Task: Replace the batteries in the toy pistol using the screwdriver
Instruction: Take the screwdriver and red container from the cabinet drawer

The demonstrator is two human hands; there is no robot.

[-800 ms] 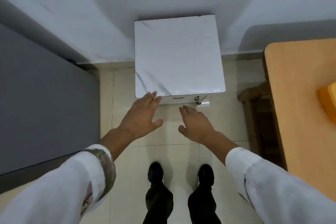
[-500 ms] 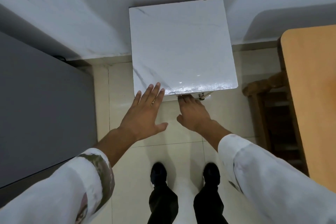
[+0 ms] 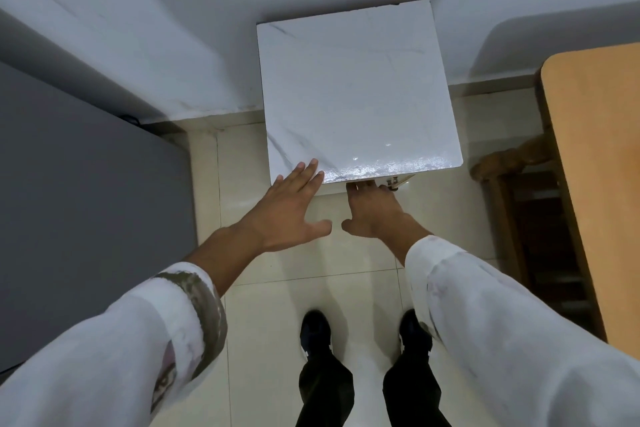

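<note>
1. Toy pistol: it does not show in this view, so its place cannot be told, and the same goes for the screwdriver and batteries.
2. The left hand (image 3: 287, 211) is released, with its fingers straight and close together and the thumb spread to the side. It holds nothing.
3. Its fingertips lie over the near left corner of the white cabinet top (image 3: 356, 97). Whether they touch it or hang just above it cannot be told.
4. The right hand (image 3: 372, 215) is stretched forward, back upward, thumb out toward the left hand. Its fingertips are hidden under the near edge of the top, so whether they grasp anything there cannot be told.
5. Just right of those fingers a small metal fitting (image 3: 396, 179) sticks out from the cabinet front, below the edge.
6. Both arms wear white sleeves, the left sleeve (image 3: 104, 357) with a patterned cuff and the right sleeve (image 3: 502, 315) plain.
7. The top is veined like marble and glossy along its near edge. The cabinet stands against a pale wall (image 3: 173, 28).
8. Below the hands, two black shoes (image 3: 315, 329) stand on the cream tiled floor (image 3: 277, 288).
9. A grey surface (image 3: 86, 201) fills the left side.
10. At the right a wooden table (image 3: 595, 166) runs along the edge, with a wooden chair (image 3: 519, 163) tucked beside it.
</note>
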